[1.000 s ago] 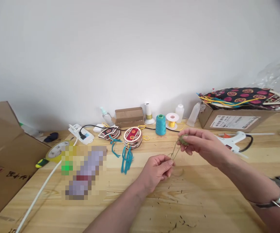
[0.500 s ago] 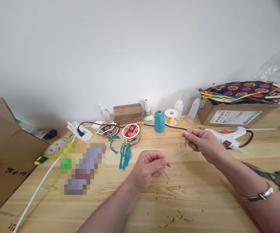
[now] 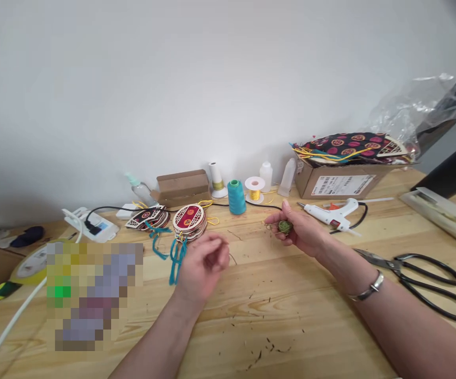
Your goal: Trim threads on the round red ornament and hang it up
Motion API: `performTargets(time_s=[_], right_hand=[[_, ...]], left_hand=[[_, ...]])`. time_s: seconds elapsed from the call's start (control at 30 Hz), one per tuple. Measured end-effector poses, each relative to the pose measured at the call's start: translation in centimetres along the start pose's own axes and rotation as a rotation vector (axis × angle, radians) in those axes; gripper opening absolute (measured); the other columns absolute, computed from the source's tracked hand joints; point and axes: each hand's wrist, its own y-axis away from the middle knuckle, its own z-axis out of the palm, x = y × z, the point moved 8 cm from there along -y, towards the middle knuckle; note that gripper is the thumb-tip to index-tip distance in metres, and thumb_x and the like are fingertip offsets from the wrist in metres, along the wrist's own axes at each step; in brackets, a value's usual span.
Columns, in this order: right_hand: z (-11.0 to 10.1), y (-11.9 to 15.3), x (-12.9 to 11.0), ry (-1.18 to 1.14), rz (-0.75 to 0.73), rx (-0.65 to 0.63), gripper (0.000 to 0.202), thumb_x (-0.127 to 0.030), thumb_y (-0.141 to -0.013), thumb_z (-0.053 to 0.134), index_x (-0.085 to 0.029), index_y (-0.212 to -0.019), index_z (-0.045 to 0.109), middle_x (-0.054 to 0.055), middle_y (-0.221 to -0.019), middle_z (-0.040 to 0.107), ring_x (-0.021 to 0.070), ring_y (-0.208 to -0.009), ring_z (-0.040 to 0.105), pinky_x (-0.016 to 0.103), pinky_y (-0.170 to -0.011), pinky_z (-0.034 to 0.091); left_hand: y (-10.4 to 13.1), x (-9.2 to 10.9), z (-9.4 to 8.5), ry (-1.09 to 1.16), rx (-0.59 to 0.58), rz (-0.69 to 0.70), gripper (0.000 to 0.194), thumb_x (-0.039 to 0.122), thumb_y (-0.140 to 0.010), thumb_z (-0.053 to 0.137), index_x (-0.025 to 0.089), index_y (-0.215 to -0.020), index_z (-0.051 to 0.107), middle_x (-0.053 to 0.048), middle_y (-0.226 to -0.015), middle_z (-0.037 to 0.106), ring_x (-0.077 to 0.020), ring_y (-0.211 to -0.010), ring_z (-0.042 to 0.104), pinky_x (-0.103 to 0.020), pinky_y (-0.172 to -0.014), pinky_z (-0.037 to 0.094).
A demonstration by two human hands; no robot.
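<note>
The right hand (image 3: pixel 305 231) gripped 1 green thread ball (image 3: pixel 285 227), left of the glue gun (image 3: pixel 333 215); the left hand (image 3: pixel 202 266), loosely curled, was open.

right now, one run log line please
left hand: raised, fingers curled | right hand: holds green thread | scissors: on table, beside right forearm

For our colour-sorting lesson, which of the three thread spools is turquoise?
The middle spool; the left spool holds olive-gold thread, the right spool bright yellow.
</note>
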Motion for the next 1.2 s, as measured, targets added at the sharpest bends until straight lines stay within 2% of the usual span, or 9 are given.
performTargets(time_s=[0.13, 0.23, 0.37, 0.53, 0.63, 0.77, 0.93, 1.1, 1.2], right_hand=[[0.7, 0.1, -0.2, -0.069, -0.015, -0.086, 0.061, -0.067, -0.082, 0.038, -0.012, -0.079, 0.064, 0.004, -0.061, 0.054, 0.0084, -0.048, 0.042, 0.020, -0.040, 0.027], [2.1, 0.8, -0.6, -0.121, -0.033, -0.217, 0.065, -0.068, -0.083, 0.032, -0.012, -0.087, 0.064, 0.006, -0.069, 0.056, 0.0102, -0.055, 0.046, 0.022, -0.046, 0.034], [4.1, 2.3, -1.4, -0.213, -0.077, -0.396, 0.048, -0.056, -0.083, 0.045, -0.018, -0.109, 0.059, 0.009, -0.095, 0.060, 0.0139, -0.073, 0.053, 0.026, -0.062, 0.043], [5.4, 3.5, -1.5, -0.228, -0.109, -0.577, 0.050, -0.015, -0.067, 0.064, -0.022, -0.116, 0.056, 0.007, -0.117, 0.057, 0.0149, -0.093, 0.056, 0.028, -0.078, 0.044], [5.6, 3.7, -1.3, -0.195, -0.135, -0.604, 0.055, -0.012, -0.065, 0.068, -0.023, -0.117, 0.054, 0.006, -0.115, 0.057, 0.0156, -0.093, 0.059, 0.033, -0.085, 0.045], [4.3, 2.6, -1.5, -0.050, -0.223, -0.428, 0.050, -0.028, -0.072, 0.069, -0.022, -0.118, 0.051, 0.004, -0.095, 0.061, 0.0127, -0.074, 0.061, 0.028, -0.067, 0.049], [1.2, 1.0, -2.3, 0.553, -0.403, 0.028, 0.034, -0.046, -0.082, 0.053, -0.016, -0.097, 0.063, 0.000, -0.065, 0.056, 0.0109, -0.054, 0.048, 0.025, -0.052, 0.038], [1.7, 1.9, -2.8, 1.248, -0.580, 0.237, 0.028, -0.030, -0.086, 0.046, -0.015, -0.089, 0.069, 0.014, -0.096, 0.064, 0.0261, -0.088, 0.057, 0.041, -0.078, 0.043], [3.9, 3.9, -3.2, 1.214, -0.846, 0.112, 0.040, -0.011, -0.080, 0.041, -0.013, -0.115, 0.060, 0.017, -0.122, 0.055, 0.0282, -0.114, 0.048, 0.045, -0.095, 0.038]], left_hand=[[1.1, 2.2, 0.8, -0.810, 0.176, 0.391, 0.012, 0.028, -0.074, 0.063, 0.019, -0.072, 0.071, -0.010, -0.105, 0.061, -0.0251, -0.097, 0.052, -0.040, -0.088, 0.039], [2.2, 2.9, 1.5, -0.914, 0.250, 0.582, 0.017, 0.026, -0.076, 0.063, 0.020, -0.091, 0.066, -0.011, -0.127, 0.048, -0.0279, -0.116, 0.043, -0.044, -0.101, 0.029], [1.7, 0.8, 1.6, -0.639, 0.116, 0.454, 0.029, 0.025, -0.076, 0.065, 0.021, -0.104, 0.056, -0.012, -0.130, 0.047, -0.0254, -0.118, 0.046, -0.041, -0.100, 0.034], [0.9, -1.7, 2.2, -0.515, -0.020, 0.252, 0.082, 0.025, -0.068, 0.073, 0.025, -0.137, 0.029, -0.013, -0.136, 0.046, -0.0232, -0.115, 0.050, -0.038, -0.094, 0.039], [0.7, -2.7, 3.0, -0.501, -0.131, 0.117, 0.068, 0.026, -0.072, 0.070, 0.022, -0.133, 0.041, -0.009, -0.110, 0.063, -0.0179, -0.089, 0.059, -0.030, -0.077, 0.044], [0.6, -3.6, 2.9, -0.486, -0.204, -0.076, 0.021, 0.033, -0.076, 0.063, 0.014, -0.084, 0.067, 0.001, -0.059, 0.057, -0.0099, -0.052, 0.046, -0.023, -0.052, 0.035], [0.2, -3.6, 1.8, -0.284, -0.130, -0.123, 0.028, 0.041, -0.076, 0.063, 0.013, -0.070, 0.063, 0.004, -0.050, 0.045, -0.0076, -0.046, 0.035, -0.022, -0.047, 0.025], [0.4, -3.5, 1.7, -0.215, -0.090, -0.128, 0.031, 0.044, -0.075, 0.063, 0.014, -0.069, 0.062, 0.007, -0.048, 0.037, -0.0062, -0.044, 0.026, -0.022, -0.046, 0.018], [0.8, -3.4, 2.2, -0.374, -0.113, -0.121, 0.035, 0.048, -0.076, 0.059, 0.014, -0.070, 0.064, 0.006, -0.048, 0.038, -0.0070, -0.045, 0.027, -0.023, -0.046, 0.019]])
